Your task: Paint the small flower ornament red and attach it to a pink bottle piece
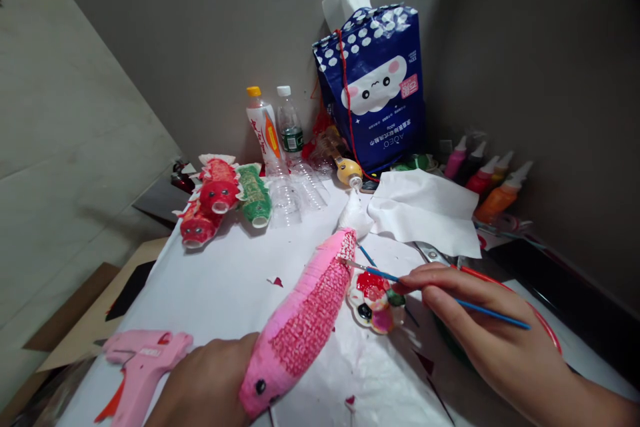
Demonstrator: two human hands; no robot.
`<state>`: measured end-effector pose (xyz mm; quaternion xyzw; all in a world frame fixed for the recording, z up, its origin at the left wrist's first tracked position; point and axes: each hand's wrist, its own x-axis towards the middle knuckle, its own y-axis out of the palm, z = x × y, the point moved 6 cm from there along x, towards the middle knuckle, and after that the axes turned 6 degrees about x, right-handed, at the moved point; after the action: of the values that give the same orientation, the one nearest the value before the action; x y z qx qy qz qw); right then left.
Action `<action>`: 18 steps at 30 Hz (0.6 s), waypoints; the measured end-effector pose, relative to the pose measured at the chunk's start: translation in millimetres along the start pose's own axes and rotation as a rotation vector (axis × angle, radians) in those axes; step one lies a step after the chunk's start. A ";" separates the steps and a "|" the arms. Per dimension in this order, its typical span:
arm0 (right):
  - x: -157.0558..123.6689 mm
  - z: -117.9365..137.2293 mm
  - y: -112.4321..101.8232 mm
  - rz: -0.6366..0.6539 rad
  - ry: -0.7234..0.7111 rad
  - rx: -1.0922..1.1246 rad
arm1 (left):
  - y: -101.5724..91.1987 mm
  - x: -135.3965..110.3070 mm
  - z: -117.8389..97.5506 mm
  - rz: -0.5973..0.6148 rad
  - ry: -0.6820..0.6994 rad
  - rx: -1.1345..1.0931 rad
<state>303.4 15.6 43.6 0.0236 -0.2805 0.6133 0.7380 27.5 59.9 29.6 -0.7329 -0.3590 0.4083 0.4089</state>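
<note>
A pink fish figure (310,320) with a red scale pattern, a black eye and a white tail lies slantwise above the table, head towards me. My left hand (207,380) grips it near the head; the fingers are hidden behind its body. Between the thumb and fingers of my right hand (485,327) is a blue-handled paintbrush (385,274). The brush tip touches the fish near the tail, where red marks cover a whitish patch. Beside the fish stands a flower-shaped palette (356,300) with red, black, green and pink paint.
A pink glue gun (145,360) lies at the left. Red fish (219,180) and a green fish (255,195) sit at the back left, near plastic bottles (290,123). Behind are a blue tissue pack (377,93) and white cloth (425,207). Paint bottles (500,195) stand right.
</note>
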 end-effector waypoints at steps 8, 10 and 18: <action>-1.8 1.8 0.2 0.003 -0.030 -0.013 | 1.5 1.2 1.0 0.022 -0.017 -0.012; -2.2 2.4 0.5 0.016 -0.036 -0.016 | 2.6 0.7 1.8 0.021 -0.017 -0.018; -1.1 2.5 1.7 0.019 -0.040 -0.030 | 3.5 0.2 5.5 -0.038 0.007 -0.064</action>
<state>300.8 14.1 44.7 0.0222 -0.3047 0.6155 0.7265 23.4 60.4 24.5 -0.7400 -0.3843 0.3863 0.3943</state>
